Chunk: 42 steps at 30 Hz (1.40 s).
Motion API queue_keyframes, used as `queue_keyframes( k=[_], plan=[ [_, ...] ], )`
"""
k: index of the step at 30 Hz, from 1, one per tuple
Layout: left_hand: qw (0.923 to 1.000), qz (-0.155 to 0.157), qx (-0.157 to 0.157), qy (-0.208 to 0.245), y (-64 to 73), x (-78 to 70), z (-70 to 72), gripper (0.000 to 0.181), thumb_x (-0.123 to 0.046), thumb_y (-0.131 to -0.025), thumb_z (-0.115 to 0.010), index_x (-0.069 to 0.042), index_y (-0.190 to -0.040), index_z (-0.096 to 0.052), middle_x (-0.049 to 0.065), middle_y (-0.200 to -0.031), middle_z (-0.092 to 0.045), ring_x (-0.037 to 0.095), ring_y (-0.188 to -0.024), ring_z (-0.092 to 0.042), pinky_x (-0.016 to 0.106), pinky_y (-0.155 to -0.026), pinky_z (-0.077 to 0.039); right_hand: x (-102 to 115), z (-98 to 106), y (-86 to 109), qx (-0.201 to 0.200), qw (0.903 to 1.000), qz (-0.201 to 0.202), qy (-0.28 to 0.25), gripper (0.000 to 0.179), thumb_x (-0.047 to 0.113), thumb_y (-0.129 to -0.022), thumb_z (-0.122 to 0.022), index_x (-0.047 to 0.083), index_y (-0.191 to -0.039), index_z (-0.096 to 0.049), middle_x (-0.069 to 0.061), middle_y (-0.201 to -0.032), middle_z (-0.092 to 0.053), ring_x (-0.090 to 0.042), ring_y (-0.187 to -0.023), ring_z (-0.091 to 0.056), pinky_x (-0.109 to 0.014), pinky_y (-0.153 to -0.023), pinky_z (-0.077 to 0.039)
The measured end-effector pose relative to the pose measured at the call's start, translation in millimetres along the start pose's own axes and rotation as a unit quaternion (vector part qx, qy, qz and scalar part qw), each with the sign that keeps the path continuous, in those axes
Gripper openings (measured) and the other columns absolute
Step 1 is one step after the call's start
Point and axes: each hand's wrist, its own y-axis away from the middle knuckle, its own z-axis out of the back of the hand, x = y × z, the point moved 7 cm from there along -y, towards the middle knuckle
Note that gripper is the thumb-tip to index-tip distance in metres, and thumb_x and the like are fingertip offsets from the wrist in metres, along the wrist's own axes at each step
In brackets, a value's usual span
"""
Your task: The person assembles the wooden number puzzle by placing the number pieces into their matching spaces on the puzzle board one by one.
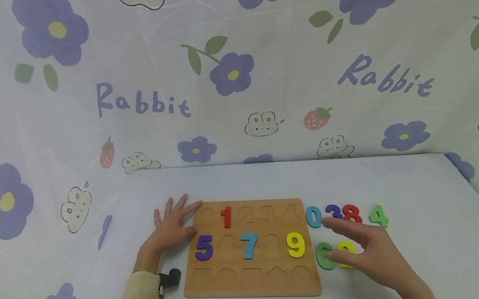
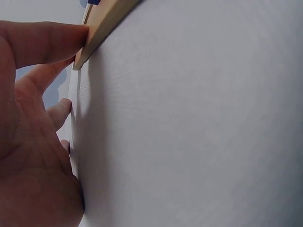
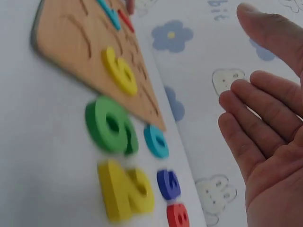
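A wooden number puzzle board (image 1: 258,288) lies on the table. On it sit a red 1 (image 1: 227,217), a purple 5 (image 1: 204,248), a blue 7 (image 1: 249,246) and a yellow 9 (image 1: 295,244). With fingers spread, my left hand (image 1: 172,233) touches the board's upper left edge with thumb and index finger. My right hand (image 1: 376,253) hovers, fingers extended and nothing held, above loose numbers right of the board. Below and around it are a green 6 (image 3: 111,125), a yellow 2 (image 3: 124,191), a blue 0 (image 1: 314,217), a purple 3 (image 3: 168,184) and a red 8 (image 1: 352,214).
A green 4 (image 1: 378,216) lies at the far right of the loose numbers. Behind the white table (image 1: 428,205) hangs a flowered cloth (image 1: 275,74) with rabbit drawings. Shaped recesses show along the board's lower row.
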Motion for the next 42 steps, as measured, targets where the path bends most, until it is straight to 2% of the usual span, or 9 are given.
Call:
queue_keyframes(
  k=[6, 11, 18, 29, 42],
  plan=[
    [1.0000, 0.001, 0.004, 0.001, 0.4, -0.1, -0.2, 0.075, -0.019, -0.093, -0.071, -0.028, -0.165, -0.052, 0.018, -0.184, -0.014, 0.055, -0.168, 0.010, 0.080, -0.124, 0.021, -16.1, 20.4, 11.9, 0.009, 0.9984, -0.013, 0.055, 0.063, 0.036, -0.091, -0.091, 0.021, -0.148, -0.070, 0.000, -0.143, -0.075, -0.032, -0.137, -0.070, -0.059, -0.110, -0.056],
    [1.0000, 0.004, 0.003, -0.002, 1.3, -1.5, 2.0, 0.075, -0.020, -0.093, -0.070, -0.028, -0.165, -0.052, 0.018, -0.184, -0.014, 0.054, -0.168, 0.009, 0.079, -0.125, 0.020, -28.8, 30.0, 17.1, 0.020, 0.9959, -0.019, 0.086, 0.066, 0.037, -0.089, -0.092, 0.015, -0.148, -0.070, -0.001, -0.143, -0.076, -0.035, -0.137, -0.069, -0.061, -0.109, -0.056],
    [1.0000, 0.003, 0.002, -0.004, 1.8, -0.6, 2.6, 0.074, -0.020, -0.094, -0.070, -0.028, -0.165, -0.052, 0.018, -0.184, -0.015, 0.054, -0.168, 0.009, 0.079, -0.125, 0.020, -37.9, 34.3, 19.5, 0.034, 0.9928, -0.017, 0.113, 0.068, 0.039, -0.087, -0.093, 0.015, -0.147, -0.071, -0.003, -0.142, -0.076, -0.039, -0.137, -0.068, -0.067, -0.107, -0.056],
    [1.0000, -0.001, -0.001, -0.004, 2.8, -1.4, 4.5, 0.073, -0.020, -0.094, -0.070, -0.027, -0.165, -0.052, 0.018, -0.184, -0.015, 0.055, -0.168, 0.008, 0.080, -0.125, 0.019, -60.3, 20.4, 14.9, 0.050, 0.9922, -0.026, 0.111, 0.065, 0.036, -0.086, -0.094, 0.017, -0.145, -0.073, 0.001, -0.141, -0.077, -0.038, -0.138, -0.068, -0.069, -0.109, -0.054],
    [0.9999, -0.011, -0.001, -0.001, 3.5, -3.2, 5.7, 0.072, -0.017, -0.095, -0.071, -0.024, -0.165, -0.052, 0.022, -0.183, -0.016, 0.057, -0.167, 0.007, 0.082, -0.125, 0.018, -74.5, 1.4, 7.5, 0.056, 0.9915, -0.032, 0.114, 0.066, 0.029, -0.084, -0.097, 0.021, -0.144, -0.073, 0.006, -0.140, -0.077, -0.030, -0.137, -0.069, -0.057, -0.111, -0.057]
  ],
)
